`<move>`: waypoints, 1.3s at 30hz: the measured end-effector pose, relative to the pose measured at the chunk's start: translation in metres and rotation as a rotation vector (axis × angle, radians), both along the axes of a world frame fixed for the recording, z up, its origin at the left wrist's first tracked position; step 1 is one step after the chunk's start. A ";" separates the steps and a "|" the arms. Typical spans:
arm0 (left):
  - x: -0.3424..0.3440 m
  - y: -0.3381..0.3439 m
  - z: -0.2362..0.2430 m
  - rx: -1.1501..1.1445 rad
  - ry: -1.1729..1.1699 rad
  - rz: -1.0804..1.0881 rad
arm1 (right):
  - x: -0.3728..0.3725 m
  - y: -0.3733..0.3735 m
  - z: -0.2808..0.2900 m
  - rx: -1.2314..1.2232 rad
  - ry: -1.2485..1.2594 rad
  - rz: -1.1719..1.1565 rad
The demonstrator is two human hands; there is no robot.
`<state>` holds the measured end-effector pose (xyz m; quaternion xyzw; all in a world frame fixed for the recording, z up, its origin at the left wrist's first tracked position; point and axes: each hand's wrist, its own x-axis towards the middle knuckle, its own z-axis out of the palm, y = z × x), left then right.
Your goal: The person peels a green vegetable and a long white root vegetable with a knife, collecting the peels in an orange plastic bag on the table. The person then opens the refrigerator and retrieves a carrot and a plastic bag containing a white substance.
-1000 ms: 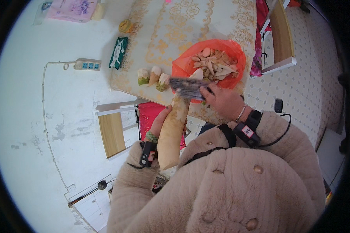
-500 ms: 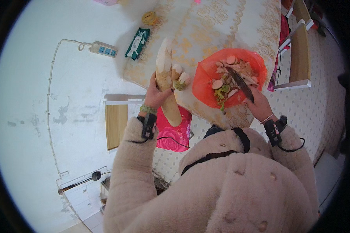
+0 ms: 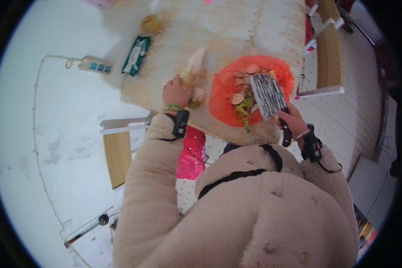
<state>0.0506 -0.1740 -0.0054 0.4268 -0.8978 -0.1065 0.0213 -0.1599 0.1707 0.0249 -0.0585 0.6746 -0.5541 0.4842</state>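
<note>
My left hand [image 3: 177,92], slightly blurred, is curled over the near part of a long pale root, apparently a white radish [image 3: 195,62]. The radish lies slanted on the table, its peeled white end pointing away from me; its near end is hidden. Close beside my fingers sit short root pieces [image 3: 198,94], one with a greenish end. My right hand [image 3: 293,119] is closed round the black handle of a cleaver [image 3: 268,96]. The broad striped-looking blade hangs over an open red plastic bag [image 3: 219,96], which holds round slices, peelings and green leaves [image 3: 244,109].
The table [image 3: 236,31] has a patterned cover. A green packet [image 3: 137,56] and a yellow round container [image 3: 150,23] lie at its left edge. A power strip [image 3: 95,65] is on the left wall. Wooden chairs [image 3: 329,67] stand right and near left [image 3: 117,156].
The radish, held upright past the table edge before, now lies on the table under my left hand. The cleaver has turned from edge-on to show its flat side. The whole view has shifted slightly.
</note>
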 end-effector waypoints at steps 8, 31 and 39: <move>0.005 0.013 0.010 -0.055 0.061 -0.103 | 0.000 0.000 0.002 -0.066 -0.201 -0.205; -0.017 0.137 0.030 0.056 0.155 -0.671 | -0.008 0.044 0.003 0.021 -0.025 -0.171; -0.012 0.132 0.070 -0.087 0.354 -0.571 | -0.018 0.047 0.006 0.056 0.007 -0.141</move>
